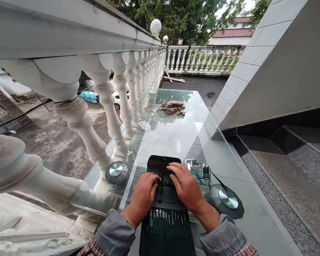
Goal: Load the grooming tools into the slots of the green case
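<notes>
**Well, a tool pouch [166,227] lies open on bare glass, close to a balustrade**

The pouch sits at the near end of the glass-topped surface [166,140], its dark flap folded away from the person and rows of small metal-tipped tools [168,222] tucked into loops at the near end. The left hand [142,197] is over the middle of the pouch, its fingers [152,177] curled down near a small dark piece [159,193]; whether they grip it, I cannot tell. The right hand [186,185] rests on the flap with its fingers [177,169] lying nearly flat and open, holding nothing that shows.

The likeliest trouble is the slick glass: if the pouch is pushed or lifted by one end, it could slide or tip, and any tool sitting loosely in its loop could drop out. Metal tips falling from hand height could chip the glass. The white stone balustrade [104,94] runs just along the left side, and its gaps open onto the yard below, so a small piece rolling that way could be lost over the edge. On the right, a cluster of small green-and-metal implements [200,174] lies just beside the pouch, with a thin black lead [218,179] running toward a round metal-capped disc [225,201]. A careless sweep of the right wrist or grey sleeve [218,236] could catch the lead and drag these along.
</notes>
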A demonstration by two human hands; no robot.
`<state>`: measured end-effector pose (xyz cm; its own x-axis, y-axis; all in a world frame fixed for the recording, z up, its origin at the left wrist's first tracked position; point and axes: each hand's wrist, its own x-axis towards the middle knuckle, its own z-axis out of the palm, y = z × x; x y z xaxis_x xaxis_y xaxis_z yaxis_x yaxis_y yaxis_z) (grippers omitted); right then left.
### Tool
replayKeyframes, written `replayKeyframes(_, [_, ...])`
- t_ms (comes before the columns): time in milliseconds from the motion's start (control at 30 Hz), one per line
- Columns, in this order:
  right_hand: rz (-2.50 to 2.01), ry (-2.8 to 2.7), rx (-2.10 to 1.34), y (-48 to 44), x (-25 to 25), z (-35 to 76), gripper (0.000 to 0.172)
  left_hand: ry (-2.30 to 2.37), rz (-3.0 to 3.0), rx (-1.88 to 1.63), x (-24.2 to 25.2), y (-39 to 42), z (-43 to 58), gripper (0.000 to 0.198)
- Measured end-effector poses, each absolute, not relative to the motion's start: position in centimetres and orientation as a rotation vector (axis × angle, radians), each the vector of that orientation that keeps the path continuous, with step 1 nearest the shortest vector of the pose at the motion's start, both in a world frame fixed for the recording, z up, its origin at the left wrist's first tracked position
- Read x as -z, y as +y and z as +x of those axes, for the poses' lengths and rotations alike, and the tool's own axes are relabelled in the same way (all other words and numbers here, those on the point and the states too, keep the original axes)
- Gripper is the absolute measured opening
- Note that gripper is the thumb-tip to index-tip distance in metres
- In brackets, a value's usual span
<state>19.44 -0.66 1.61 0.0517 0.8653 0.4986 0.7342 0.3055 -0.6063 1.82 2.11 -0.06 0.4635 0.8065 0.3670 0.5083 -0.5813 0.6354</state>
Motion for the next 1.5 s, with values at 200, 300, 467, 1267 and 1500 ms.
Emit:
replayKeyframes(200, [-1.717,-0.939,-0.137,-1.7,-1.3,28.5,0.039,1.115,2.216,-0.942,-0.5,2.2,1.1,0.02])
replayKeyframes(300, [-1.776,-0.842,-0.213,-2.3,0.1,31.8,0.041,1.156,2.163,-1.007,-0.6,2.4,0.8,0.02])
replayKeyframes(467, [-1.944,-1.064,-0.15,-2.6,0.8,32.3,0.03,1.161,2.113,-1.053,-0.6,2.7,0.8,0.019])
replayKeyframes(1267, [-2.519,-1.558,0.062,-4.1,0.6,32.2,0.017,1.13,2.075,-1.046,-0.6,2.7,0.5,0.019])
replayKeyframes(1500, [-2.559,-1.474,0.05,-4.1,0.7,32.8,0.022,1.137,2.075,-1.059,-0.6,2.6,0.6,0.018])
